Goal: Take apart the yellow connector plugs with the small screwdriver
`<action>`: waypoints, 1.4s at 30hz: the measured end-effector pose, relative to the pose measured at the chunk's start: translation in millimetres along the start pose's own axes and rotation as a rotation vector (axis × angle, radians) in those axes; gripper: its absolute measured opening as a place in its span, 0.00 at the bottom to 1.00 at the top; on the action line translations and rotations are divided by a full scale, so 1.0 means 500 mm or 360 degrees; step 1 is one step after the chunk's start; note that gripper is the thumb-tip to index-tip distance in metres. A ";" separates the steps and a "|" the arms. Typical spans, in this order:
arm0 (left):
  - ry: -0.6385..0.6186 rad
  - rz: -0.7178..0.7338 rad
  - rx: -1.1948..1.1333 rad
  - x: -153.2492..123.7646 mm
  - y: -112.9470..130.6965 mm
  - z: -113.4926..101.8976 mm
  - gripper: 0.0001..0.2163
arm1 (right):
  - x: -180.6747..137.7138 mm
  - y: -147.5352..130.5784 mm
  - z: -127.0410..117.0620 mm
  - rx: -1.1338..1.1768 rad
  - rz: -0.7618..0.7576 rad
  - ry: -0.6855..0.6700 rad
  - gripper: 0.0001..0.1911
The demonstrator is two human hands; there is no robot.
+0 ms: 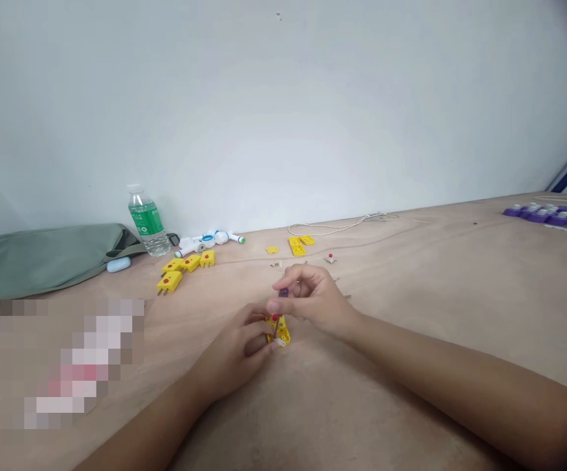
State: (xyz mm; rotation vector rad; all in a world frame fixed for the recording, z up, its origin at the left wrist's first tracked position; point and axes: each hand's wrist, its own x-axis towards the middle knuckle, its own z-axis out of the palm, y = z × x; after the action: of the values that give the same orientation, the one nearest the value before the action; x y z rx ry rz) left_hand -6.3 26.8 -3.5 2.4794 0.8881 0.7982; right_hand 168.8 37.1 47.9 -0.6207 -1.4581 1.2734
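Centrally, on the tabletop [323, 418], between both hands: one yellow housing [286, 332], seemingly open side up. Left hand [247, 340]: nearer of the two, fingers closed about the housing's left side. Right hand [313, 301]: grasping one screwdriver [283, 292] by its purple handle, between thumb and fingers, from above and to the right. Deciding relation, by judgement: screwdriver shaft to housing. Shaft near upright, leaning slightly, foot toward the left; tip at the near part of the housing, just beside a white piece [280, 342]. Seating of tip in any screw: too small to tell. Housing's long axis: seemingly pointing away from the wearer, left edge hidden by fingers. Appearance: bright yellow, small, hollowed, with recesses; one red button [275, 317] at the far end. Beyond, leftward: four yellow plugs [169, 282], red-buttoned. Beyond the right hand: loose yellow pieces [296, 246].
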 end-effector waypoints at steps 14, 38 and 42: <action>-0.0037 0.0024 -0.0048 -0.001 0.004 -0.006 0.06 | -0.008 0.008 -0.015 -0.0144 -0.0197 -0.0386 0.10; -0.0106 0.0019 0.0020 0.003 0.020 -0.003 0.08 | -0.002 0.023 -0.018 -0.0053 -0.0219 -0.0151 0.14; -0.0121 0.0009 0.0024 0.003 0.021 -0.003 0.08 | 0.005 0.027 -0.024 -0.0089 -0.0207 -0.0024 0.14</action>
State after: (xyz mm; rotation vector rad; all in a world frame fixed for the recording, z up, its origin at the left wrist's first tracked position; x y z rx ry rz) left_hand -1.6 20.7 3.6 2.5086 0.8635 0.6968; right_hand 175.9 47.7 34.8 -0.5450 -1.5255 1.1423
